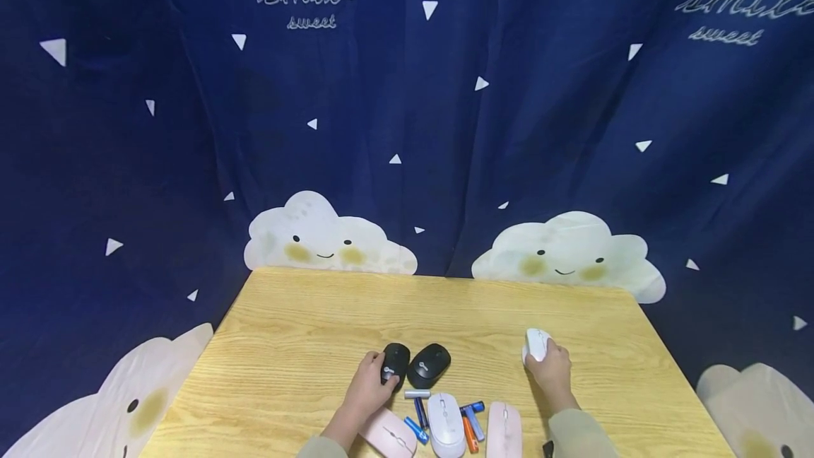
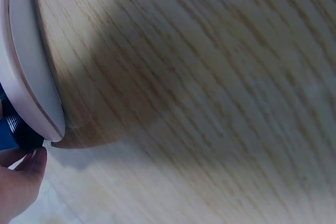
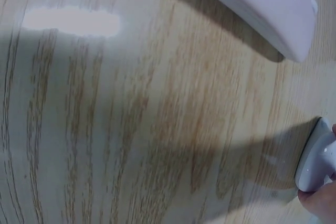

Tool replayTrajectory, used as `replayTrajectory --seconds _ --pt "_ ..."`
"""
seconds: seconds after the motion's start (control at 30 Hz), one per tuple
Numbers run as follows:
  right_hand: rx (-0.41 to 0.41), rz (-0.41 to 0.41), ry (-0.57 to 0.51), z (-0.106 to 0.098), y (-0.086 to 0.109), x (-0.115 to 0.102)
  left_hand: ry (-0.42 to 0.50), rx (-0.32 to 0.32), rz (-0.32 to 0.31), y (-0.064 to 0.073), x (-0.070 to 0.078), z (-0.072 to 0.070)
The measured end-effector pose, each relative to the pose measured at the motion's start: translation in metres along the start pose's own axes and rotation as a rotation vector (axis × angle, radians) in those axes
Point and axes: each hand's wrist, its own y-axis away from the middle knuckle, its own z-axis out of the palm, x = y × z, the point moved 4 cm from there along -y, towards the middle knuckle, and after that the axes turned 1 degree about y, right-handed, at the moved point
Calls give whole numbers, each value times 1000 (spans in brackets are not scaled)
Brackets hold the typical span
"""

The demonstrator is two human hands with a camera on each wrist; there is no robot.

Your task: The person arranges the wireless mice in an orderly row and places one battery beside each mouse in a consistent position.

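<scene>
From the head, it's a forward-and-down look from well back — navy cloud-printed fabric curtain (image 1: 356,126) up top, pale yellow wood-grain tabletop (image 1: 305,316) below. Left wrist now, close in and low over that grain, with a rounded pale pink plastic mouse (image 2: 29,51) at its left edge, shared with the head view. And the right wrist — just as near, sharing the small glossy white plastic mouse (image 3: 317,163) at its right edge.

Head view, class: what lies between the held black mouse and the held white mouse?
Another black computer mouse, then bare wooden tabletop, in the head view.
</scene>
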Motion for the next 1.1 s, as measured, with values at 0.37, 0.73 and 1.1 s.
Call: replayTrajectory --seconds 0.37,0.73,1.1 --pt "225 20 -75 3 5 -26 0 -1 -8 1 -1 0" --pt "56 -161 -151 48 30 -113 14 -1 -18 1 -1 1" --pt "-187 -258 5 84 58 -154 6 3 2 1 -1 1"
